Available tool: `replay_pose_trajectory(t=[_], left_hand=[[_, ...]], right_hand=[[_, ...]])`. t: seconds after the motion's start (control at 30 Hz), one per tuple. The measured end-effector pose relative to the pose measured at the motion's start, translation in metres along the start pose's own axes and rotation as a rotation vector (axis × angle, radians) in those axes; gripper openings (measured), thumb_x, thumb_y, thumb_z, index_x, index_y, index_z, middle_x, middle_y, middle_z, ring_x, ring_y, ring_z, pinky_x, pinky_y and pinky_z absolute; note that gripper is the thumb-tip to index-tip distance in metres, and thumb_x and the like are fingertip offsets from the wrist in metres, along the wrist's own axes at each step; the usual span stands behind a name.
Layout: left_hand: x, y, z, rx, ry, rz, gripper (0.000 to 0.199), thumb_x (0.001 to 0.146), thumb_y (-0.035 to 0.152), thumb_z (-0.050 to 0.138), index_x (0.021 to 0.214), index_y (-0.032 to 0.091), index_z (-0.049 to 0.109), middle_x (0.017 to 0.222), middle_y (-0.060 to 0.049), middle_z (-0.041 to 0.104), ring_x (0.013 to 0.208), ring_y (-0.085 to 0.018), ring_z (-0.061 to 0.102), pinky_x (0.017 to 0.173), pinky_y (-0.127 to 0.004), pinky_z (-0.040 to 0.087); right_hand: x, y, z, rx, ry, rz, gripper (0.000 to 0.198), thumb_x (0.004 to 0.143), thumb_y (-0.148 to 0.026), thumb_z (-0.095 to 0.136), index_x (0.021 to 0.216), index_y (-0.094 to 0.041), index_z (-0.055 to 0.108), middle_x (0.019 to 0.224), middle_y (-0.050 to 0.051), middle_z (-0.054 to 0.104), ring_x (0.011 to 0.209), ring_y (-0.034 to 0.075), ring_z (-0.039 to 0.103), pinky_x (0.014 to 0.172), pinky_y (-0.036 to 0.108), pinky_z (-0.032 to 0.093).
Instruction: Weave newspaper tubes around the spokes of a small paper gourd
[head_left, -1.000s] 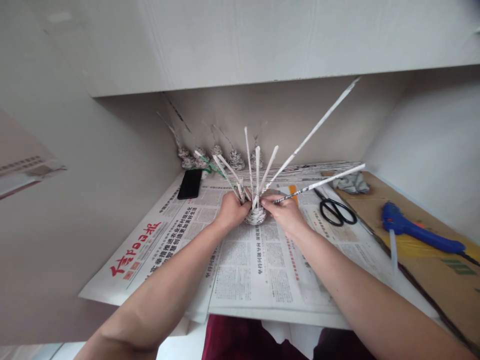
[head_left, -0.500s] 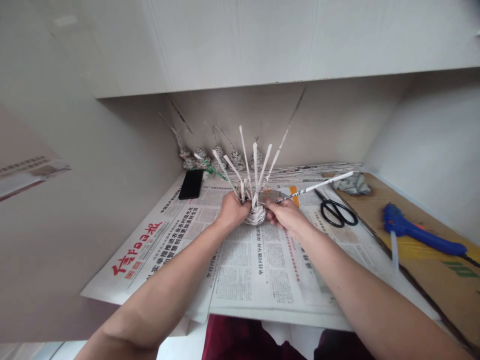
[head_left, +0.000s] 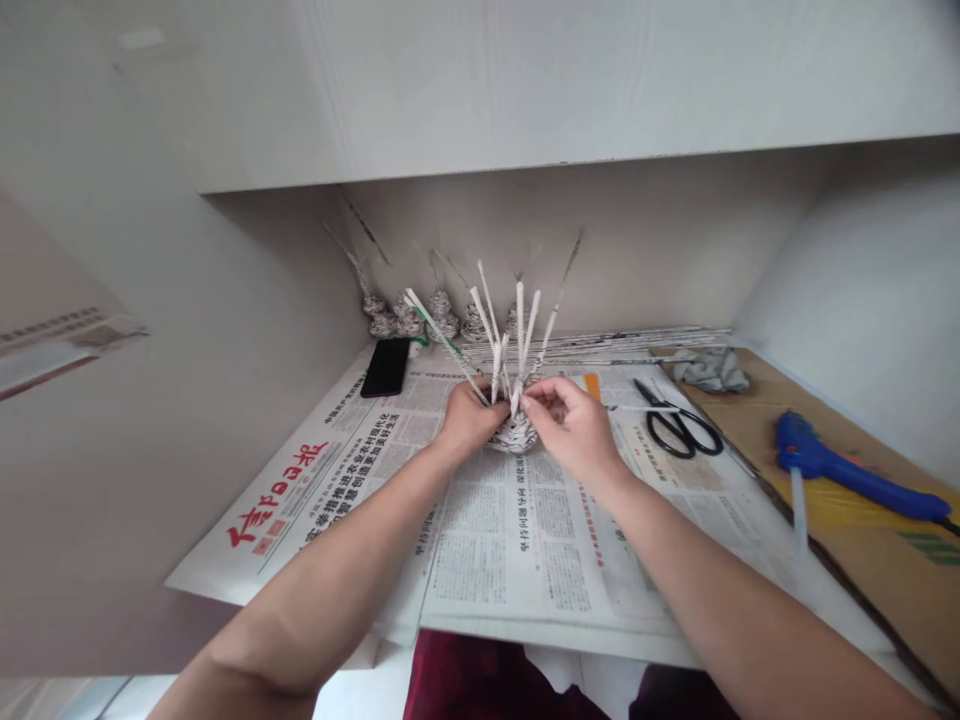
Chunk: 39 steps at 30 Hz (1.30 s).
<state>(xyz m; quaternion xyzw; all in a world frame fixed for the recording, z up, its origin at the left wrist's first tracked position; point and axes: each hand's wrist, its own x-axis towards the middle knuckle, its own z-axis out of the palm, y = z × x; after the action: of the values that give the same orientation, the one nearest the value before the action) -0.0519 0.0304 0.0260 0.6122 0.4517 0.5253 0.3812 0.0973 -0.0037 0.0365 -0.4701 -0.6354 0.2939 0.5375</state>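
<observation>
A small round piece woven from rolled newspaper [head_left: 514, 436] sits on the newspaper sheets between my hands. Several paper tubes [head_left: 520, 320] stand up from its rim, spread like a fan, most with white ends. My left hand [head_left: 469, 418] is closed on the left side of the weave, its thumb at the rim. Thumb and finger of my right hand [head_left: 576, 425] pinch a paper tube at the right of the rim; the other fingers are curled. A white tube end [head_left: 641, 408] shows beyond the right hand, across the scissors, its inner part hidden.
Black-handled scissors [head_left: 681, 432] lie to the right. A blue glue gun [head_left: 855, 475] and crumpled grey cloth [head_left: 712, 369] rest on cardboard [head_left: 885, 590]. Behind are a phone [head_left: 385, 367], several woven pieces [head_left: 441, 315] and loose paper tubes [head_left: 622, 345]. A cabinet panel [head_left: 525, 90] overhangs.
My right hand has turned and moved up to the rim. The tube that slanted out to the right now lies lower behind that hand. Some upright tubes have shifted; my left hand stays put.
</observation>
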Motion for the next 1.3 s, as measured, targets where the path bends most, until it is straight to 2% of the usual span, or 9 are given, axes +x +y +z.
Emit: replay_pose_trajectory(t=[0.07, 0.17, 0.5, 0.73, 0.83, 0.93, 1.03, 1.17, 1.3], left_hand=[[-0.001, 0.0, 0.002, -0.01, -0.025, -0.009, 0.015, 0.062, 0.012, 0.062, 0.075, 0.013, 0.069, 0.071, -0.001, 0.071, 0.064, -0.016, 0.062, 0.059, -0.023, 0.047], [-0.003, 0.0, 0.003, 0.011, -0.041, -0.002, 0.017, 0.061, 0.011, 0.062, 0.076, 0.012, 0.07, 0.074, -0.002, 0.071, 0.068, -0.017, 0.063, 0.061, -0.024, 0.048], [0.001, -0.004, -0.001, -0.072, -0.062, -0.031, 0.016, 0.059, 0.013, 0.064, 0.075, 0.012, 0.069, 0.075, -0.003, 0.07, 0.07, -0.016, 0.062, 0.063, -0.024, 0.049], [0.004, 0.001, -0.011, -0.148, -0.249, -0.164, 0.022, 0.061, 0.018, 0.067, 0.082, 0.013, 0.07, 0.079, -0.003, 0.069, 0.066, -0.015, 0.06, 0.055, -0.023, 0.048], [0.005, 0.009, -0.022, -0.143, -0.395, -0.154, 0.029, 0.064, 0.022, 0.071, 0.09, 0.011, 0.071, 0.085, -0.006, 0.071, 0.074, -0.017, 0.063, 0.066, -0.027, 0.05], [0.007, 0.015, -0.034, -0.097, -0.554, -0.086, 0.039, 0.063, 0.019, 0.076, 0.101, 0.012, 0.071, 0.099, -0.008, 0.072, 0.093, -0.021, 0.064, 0.089, -0.033, 0.049], [0.01, 0.014, -0.043, -0.074, -0.648, -0.082, 0.041, 0.063, 0.015, 0.076, 0.104, 0.014, 0.07, 0.104, -0.008, 0.072, 0.098, -0.021, 0.065, 0.093, -0.034, 0.048], [0.012, 0.009, -0.044, 0.001, -0.602, -0.05, 0.027, 0.067, 0.015, 0.073, 0.094, 0.015, 0.072, 0.095, -0.006, 0.074, 0.092, -0.019, 0.066, 0.09, -0.034, 0.049], [0.014, 0.004, -0.041, 0.064, -0.533, -0.055, 0.022, 0.063, 0.014, 0.075, 0.085, 0.015, 0.073, 0.082, -0.003, 0.073, 0.076, -0.016, 0.066, 0.076, -0.03, 0.053]], right_hand=[[0.0, 0.007, 0.002, -0.116, 0.021, -0.078, 0.016, 0.077, -0.037, 0.067, 0.084, -0.023, 0.063, 0.089, 0.005, 0.07, 0.081, 0.02, 0.063, 0.076, 0.033, 0.05], [0.002, 0.018, 0.004, -0.112, -0.01, -0.009, 0.016, 0.077, -0.035, 0.067, 0.083, -0.023, 0.059, 0.085, 0.003, 0.069, 0.08, 0.02, 0.064, 0.078, 0.034, 0.049], [0.008, 0.023, -0.002, -0.175, -0.126, -0.011, 0.018, 0.081, -0.037, 0.061, 0.074, -0.023, 0.054, 0.071, 0.0, 0.063, 0.068, 0.017, 0.058, 0.066, 0.03, 0.042], [0.012, 0.034, -0.001, -0.081, -0.152, -0.008, 0.017, 0.081, -0.035, 0.06, 0.073, -0.022, 0.051, 0.069, -0.002, 0.058, 0.066, 0.016, 0.055, 0.065, 0.028, 0.041], [0.013, 0.034, -0.002, -0.06, -0.158, 0.006, 0.019, 0.08, -0.036, 0.061, 0.073, -0.022, 0.051, 0.068, -0.003, 0.058, 0.065, 0.015, 0.054, 0.065, 0.028, 0.041], [0.015, 0.033, -0.003, -0.063, -0.157, 0.024, 0.021, 0.079, -0.037, 0.062, 0.071, -0.022, 0.051, 0.067, -0.003, 0.057, 0.065, 0.015, 0.054, 0.064, 0.028, 0.04], [0.016, 0.032, -0.004, -0.061, -0.157, 0.052, 0.022, 0.078, -0.039, 0.063, 0.07, -0.022, 0.051, 0.067, -0.002, 0.058, 0.065, 0.015, 0.053, 0.065, 0.028, 0.041], [0.016, 0.033, -0.005, -0.048, -0.172, 0.054, 0.022, 0.077, -0.039, 0.063, 0.07, -0.022, 0.051, 0.067, -0.003, 0.057, 0.064, 0.015, 0.053, 0.065, 0.028, 0.04], [0.016, 0.033, -0.005, -0.026, -0.198, 0.044, 0.022, 0.077, -0.039, 0.063, 0.07, -0.021, 0.051, 0.067, -0.003, 0.056, 0.064, 0.015, 0.052, 0.065, 0.028, 0.04]])
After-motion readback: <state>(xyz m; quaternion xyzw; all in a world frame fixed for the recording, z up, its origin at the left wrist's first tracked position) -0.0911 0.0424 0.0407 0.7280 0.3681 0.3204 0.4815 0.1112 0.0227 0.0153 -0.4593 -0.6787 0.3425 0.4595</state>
